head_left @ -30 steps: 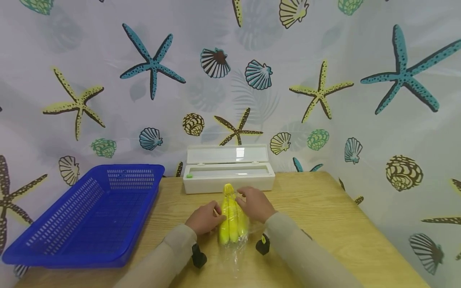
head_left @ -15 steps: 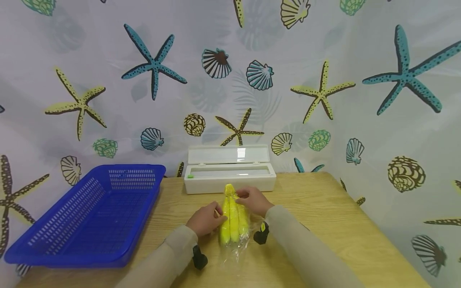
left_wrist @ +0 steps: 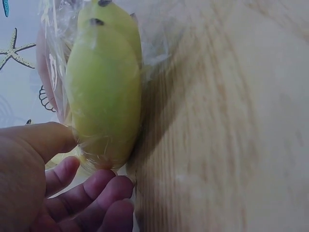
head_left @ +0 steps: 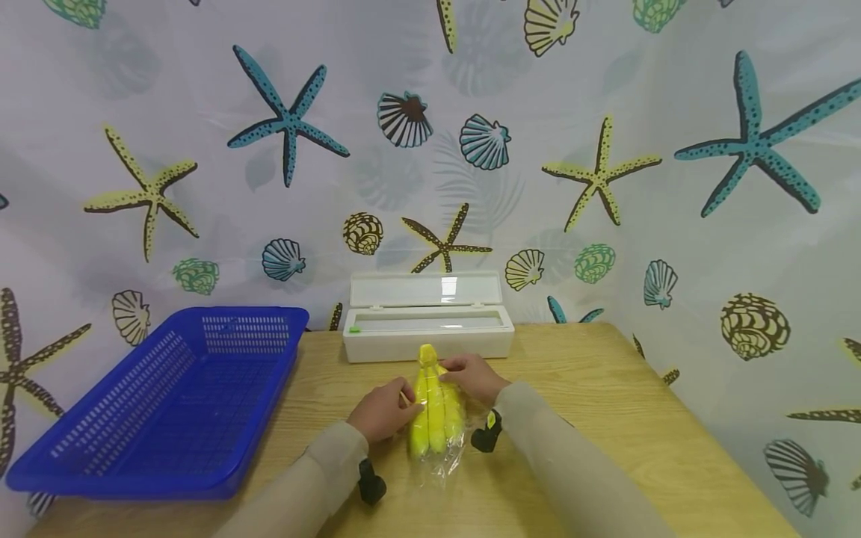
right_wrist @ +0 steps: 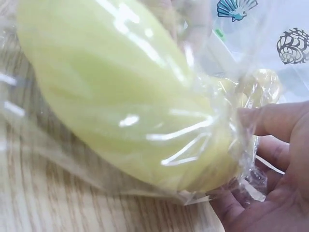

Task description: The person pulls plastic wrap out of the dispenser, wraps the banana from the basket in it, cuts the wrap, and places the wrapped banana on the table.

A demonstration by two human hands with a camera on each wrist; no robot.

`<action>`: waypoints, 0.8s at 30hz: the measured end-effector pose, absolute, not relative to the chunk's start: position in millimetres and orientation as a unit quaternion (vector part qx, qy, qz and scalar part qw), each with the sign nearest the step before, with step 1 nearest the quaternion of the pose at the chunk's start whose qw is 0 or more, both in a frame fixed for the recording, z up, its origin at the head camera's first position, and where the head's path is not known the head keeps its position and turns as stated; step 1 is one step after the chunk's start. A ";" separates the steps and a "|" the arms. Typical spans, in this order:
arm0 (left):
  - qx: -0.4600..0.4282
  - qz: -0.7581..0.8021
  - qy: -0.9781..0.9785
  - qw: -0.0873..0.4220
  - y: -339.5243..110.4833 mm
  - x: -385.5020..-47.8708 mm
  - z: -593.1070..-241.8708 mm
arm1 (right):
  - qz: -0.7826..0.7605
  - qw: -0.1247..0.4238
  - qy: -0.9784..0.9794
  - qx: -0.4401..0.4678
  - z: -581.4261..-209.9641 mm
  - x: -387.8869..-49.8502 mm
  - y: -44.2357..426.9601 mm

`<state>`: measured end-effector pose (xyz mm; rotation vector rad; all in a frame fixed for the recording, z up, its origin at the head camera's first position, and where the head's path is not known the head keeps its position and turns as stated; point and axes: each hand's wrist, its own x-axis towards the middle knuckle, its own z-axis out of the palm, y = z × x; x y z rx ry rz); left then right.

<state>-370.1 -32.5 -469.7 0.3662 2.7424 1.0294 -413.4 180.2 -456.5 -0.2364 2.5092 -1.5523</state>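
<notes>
- Blue plastic basket (head_left: 222, 388) on the counter (head_left: 565, 418), well apart.
- Left grip (head_left: 383, 409): thumb and bent fingers touching the banana bunch; cannot tell whether they pinch.
- Banana bunch (head_left: 436, 407) lying between both grips, wrapped in clear film (head_left: 444, 469).
- White cling-film dispenser (head_left: 424, 345), lid raised, just behind the stem.
- Right grip (head_left: 476, 377), nearly closed, pinching film.

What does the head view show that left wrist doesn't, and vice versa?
Head only: blue perforated plastic basket, both beige fabric sleeves. Left wrist only: small dark marks on the rounded ends of the yellow bananas. Both: the bananas in clear plastic film, the bare left hand, light wood-grain tabletop, white starfish-print backdrop.
</notes>
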 end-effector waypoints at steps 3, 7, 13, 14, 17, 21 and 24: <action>0.127 0.348 0.924 0.095 -32.3 -369.5 -469.8 | -0.520 0.099 0.845 -0.082 -458.1 -414.5 183.3; 0.135 0.350 0.922 0.093 -32.8 -368.3 -469.0 | -0.514 0.106 0.846 -0.093 -460.4 -415.8 187.5; 0.147 0.343 0.924 0.083 -32.6 -365.9 -468.1 | -0.549 0.128 0.821 -0.091 -461.4 -412.1 189.7; 0.147 0.342 0.924 0.082 -32.1 -365.5 -467.7 | -0.558 0.135 0.814 -0.090 -461.1 -411.1 189.5; 0.147 0.341 0.925 0.084 -30.7 -364.4 -466.7 | -0.582 0.160 0.792 -0.085 -459.8 -409.3 188.8; 0.145 0.338 0.926 0.088 -29.8 -363.4 -466.4 | -0.577 0.181 0.792 -0.086 -457.0 -409.5 190.6; 0.147 0.334 0.927 0.080 -30.3 -363.7 -467.2 | -0.566 0.182 0.800 -0.084 -449.4 -407.2 192.9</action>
